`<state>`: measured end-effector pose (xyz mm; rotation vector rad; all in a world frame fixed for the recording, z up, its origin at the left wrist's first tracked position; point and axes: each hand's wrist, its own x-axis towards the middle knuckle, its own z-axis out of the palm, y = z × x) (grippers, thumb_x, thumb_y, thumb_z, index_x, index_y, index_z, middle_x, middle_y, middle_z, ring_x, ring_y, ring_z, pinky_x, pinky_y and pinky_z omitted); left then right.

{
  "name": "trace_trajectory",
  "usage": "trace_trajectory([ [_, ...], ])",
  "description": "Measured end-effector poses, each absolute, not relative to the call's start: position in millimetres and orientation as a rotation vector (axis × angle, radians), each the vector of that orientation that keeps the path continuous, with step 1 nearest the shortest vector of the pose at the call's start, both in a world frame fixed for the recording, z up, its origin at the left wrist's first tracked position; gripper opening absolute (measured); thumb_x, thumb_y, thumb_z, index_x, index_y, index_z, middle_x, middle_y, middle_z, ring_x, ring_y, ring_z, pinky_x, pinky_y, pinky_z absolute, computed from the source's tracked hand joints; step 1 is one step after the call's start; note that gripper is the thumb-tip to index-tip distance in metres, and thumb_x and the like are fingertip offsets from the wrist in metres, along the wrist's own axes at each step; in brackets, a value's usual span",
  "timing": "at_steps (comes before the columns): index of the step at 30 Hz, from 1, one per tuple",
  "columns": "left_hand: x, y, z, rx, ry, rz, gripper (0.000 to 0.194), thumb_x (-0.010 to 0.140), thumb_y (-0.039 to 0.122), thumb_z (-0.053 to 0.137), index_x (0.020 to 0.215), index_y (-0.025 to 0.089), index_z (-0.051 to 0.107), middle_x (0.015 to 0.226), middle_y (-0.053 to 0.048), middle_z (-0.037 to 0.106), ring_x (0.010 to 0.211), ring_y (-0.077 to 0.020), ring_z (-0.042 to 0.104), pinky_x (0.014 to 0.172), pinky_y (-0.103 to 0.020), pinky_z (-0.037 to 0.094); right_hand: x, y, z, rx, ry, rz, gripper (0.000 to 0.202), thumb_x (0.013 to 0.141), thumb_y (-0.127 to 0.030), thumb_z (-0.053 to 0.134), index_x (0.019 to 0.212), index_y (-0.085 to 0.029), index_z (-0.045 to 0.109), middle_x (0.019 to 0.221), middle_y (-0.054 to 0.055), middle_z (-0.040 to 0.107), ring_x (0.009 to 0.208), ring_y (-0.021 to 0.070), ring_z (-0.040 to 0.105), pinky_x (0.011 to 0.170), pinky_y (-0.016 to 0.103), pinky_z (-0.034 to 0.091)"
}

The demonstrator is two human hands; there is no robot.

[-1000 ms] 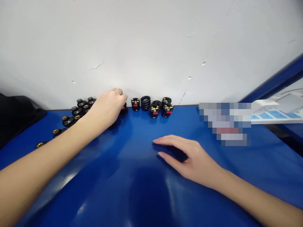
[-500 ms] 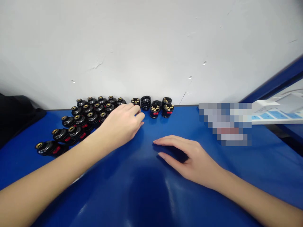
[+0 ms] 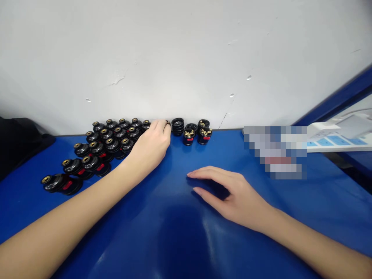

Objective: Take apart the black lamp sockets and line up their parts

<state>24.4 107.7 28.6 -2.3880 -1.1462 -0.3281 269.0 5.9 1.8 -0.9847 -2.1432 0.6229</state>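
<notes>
My left hand point(image 3: 155, 141) is at the back of the blue table by the wall. Its fingers curl down over a black lamp holder part point(image 3: 167, 123) with brass contacts, which they mostly cover; the fingertips are hidden. Just right of it stand a ribbed black ring point(image 3: 178, 127) and several black lamp holder bodies point(image 3: 205, 137) with brass terminals and red pieces. To the left are rows of black lamp holders point(image 3: 112, 145) with domed caps and brass collars. My right hand point(image 3: 235, 192) rests over the table, thumb and fingers apart, holding nothing.
A white wall point(image 3: 174, 58) rises behind the blue table point(image 3: 139, 232). At the right are a pixelated area point(image 3: 279, 149) and a white panel with blue patches point(image 3: 340, 141). Dark cloth point(image 3: 23, 143) lies at the left edge.
My left hand has moved slightly back and left, and now covers most of the lamp holder part that showed beyond it. My right hand has stayed in place.
</notes>
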Motion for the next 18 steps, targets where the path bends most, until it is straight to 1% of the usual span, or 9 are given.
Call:
trace_trajectory([
  [3, 27, 110, 30, -2.38, -1.158, -0.277, 0.028, 0.099, 0.0, 0.049, 0.116, 0.001, 0.07, 0.113, -0.022, 0.07, 0.109, -0.0377, 0.068, 0.098, -0.05, 0.06, 270, 6, 1, -0.991, -2.146, 0.627, 0.027, 0.101, -0.017, 0.069, 0.127, -0.024, 0.075, 0.122, 0.004, 0.083, 0.111, 0.0184, 0.08, 0.1, 0.028, 0.063],
  [6, 29, 113, 33, -2.368, -1.181, -0.243, 0.029, 0.097, -0.003, 0.047, 0.111, 0.005, 0.071, 0.108, -0.02, 0.07, 0.103, -0.0357, 0.068, 0.094, -0.049, 0.06, 270, 6, 1, -0.988, -2.145, 0.629, 0.027, 0.101, -0.017, 0.069, 0.127, -0.024, 0.075, 0.122, 0.004, 0.083, 0.112, 0.0184, 0.08, 0.101, 0.028, 0.063],
  [9, 29, 114, 37, -2.371, -1.211, -0.234, 0.034, 0.094, -0.008, 0.045, 0.108, 0.007, 0.071, 0.104, -0.017, 0.07, 0.099, -0.0322, 0.069, 0.09, -0.043, 0.06, 269, 6, 0, -0.986, -2.141, 0.628, 0.026, 0.101, -0.018, 0.07, 0.126, -0.024, 0.075, 0.122, 0.004, 0.083, 0.111, 0.0186, 0.08, 0.1, 0.029, 0.063],
  [11, 28, 113, 39, -2.378, -1.235, -0.239, 0.033, 0.094, -0.009, 0.045, 0.106, 0.007, 0.07, 0.1, -0.016, 0.07, 0.094, -0.0305, 0.07, 0.084, -0.04, 0.061, 269, 6, 1, -0.985, -2.14, 0.628, 0.026, 0.102, -0.018, 0.07, 0.126, -0.024, 0.075, 0.121, 0.004, 0.083, 0.111, 0.0189, 0.08, 0.099, 0.029, 0.064],
  [14, 22, 111, 43, -2.393, -1.261, -0.255, 0.027, 0.099, -0.003, 0.047, 0.106, 0.009, 0.069, 0.098, -0.014, 0.069, 0.087, -0.0275, 0.071, 0.077, -0.036, 0.06, 269, 6, 1, -0.985, -2.143, 0.637, 0.027, 0.102, -0.018, 0.069, 0.127, -0.025, 0.075, 0.121, 0.005, 0.083, 0.111, 0.0194, 0.08, 0.099, 0.031, 0.065],
  [16, 18, 107, 46, -2.429, -1.271, -0.277, 0.022, 0.103, 0.002, 0.05, 0.108, 0.011, 0.07, 0.1, -0.012, 0.07, 0.087, -0.0259, 0.072, 0.076, -0.036, 0.06, 269, 6, 2, -0.99, -2.14, 0.643, 0.027, 0.101, -0.018, 0.069, 0.127, -0.025, 0.075, 0.122, 0.005, 0.083, 0.111, 0.02, 0.08, 0.098, 0.032, 0.065],
  [18, 14, 100, 48, -2.515, -1.297, -0.348, 0.016, 0.104, 0.007, 0.057, 0.11, 0.012, 0.07, 0.105, -0.012, 0.071, 0.09, -0.0258, 0.073, 0.079, -0.037, 0.061, 269, 6, 3, -0.992, -2.135, 0.645, 0.027, 0.101, -0.018, 0.069, 0.126, -0.025, 0.075, 0.121, 0.005, 0.083, 0.11, 0.0207, 0.08, 0.097, 0.032, 0.066],
])
